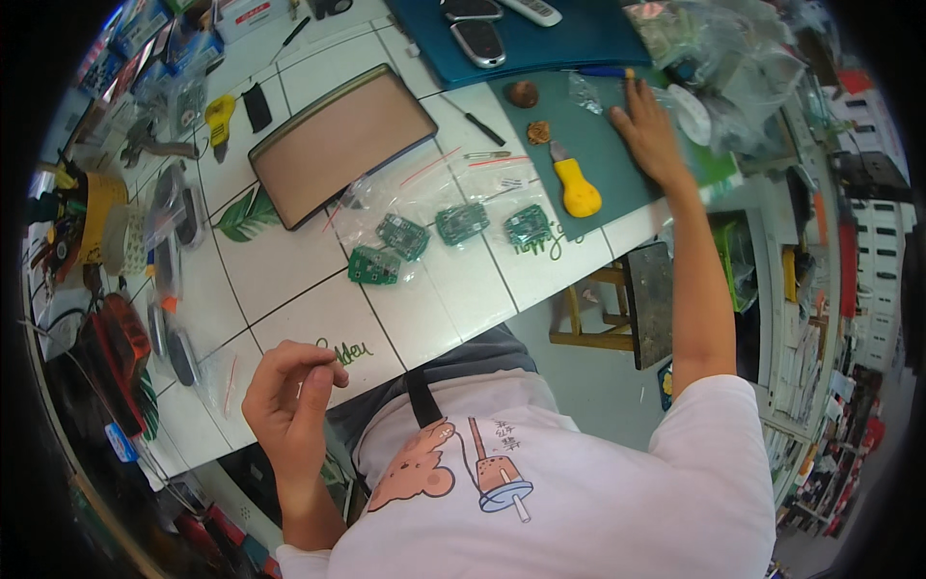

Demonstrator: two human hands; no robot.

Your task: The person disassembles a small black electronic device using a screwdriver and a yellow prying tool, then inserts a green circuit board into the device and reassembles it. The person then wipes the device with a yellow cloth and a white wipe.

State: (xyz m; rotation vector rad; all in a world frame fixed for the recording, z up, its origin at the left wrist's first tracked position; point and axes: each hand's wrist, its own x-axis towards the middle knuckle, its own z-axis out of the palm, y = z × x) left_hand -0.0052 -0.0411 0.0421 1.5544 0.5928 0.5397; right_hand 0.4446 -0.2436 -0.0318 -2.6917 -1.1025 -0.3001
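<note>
My right hand (651,130) lies flat with fingers spread on a green cutting mat (617,159), its fingertips beside a small clear bag (585,94) and a blue pen (603,70). A yellow-handled knife (577,188) rests on the mat just left of that wrist. My left hand (289,396) is raised near my chest at the table's front edge, thumb and fingertips pinched together with nothing visible between them. Several green circuit boards (461,222) in clear bags lie in a row on the white tiled table (289,270) between the hands.
A brown rectangular tray (338,140) sits left of centre. A blue mat (540,39) at the back holds key fobs (477,41). Two brown lumps (523,94) lie on the green mat. Tools, a yellow cup (96,212) and pouches crowd the left edge; plastic bags (733,68) pile at right.
</note>
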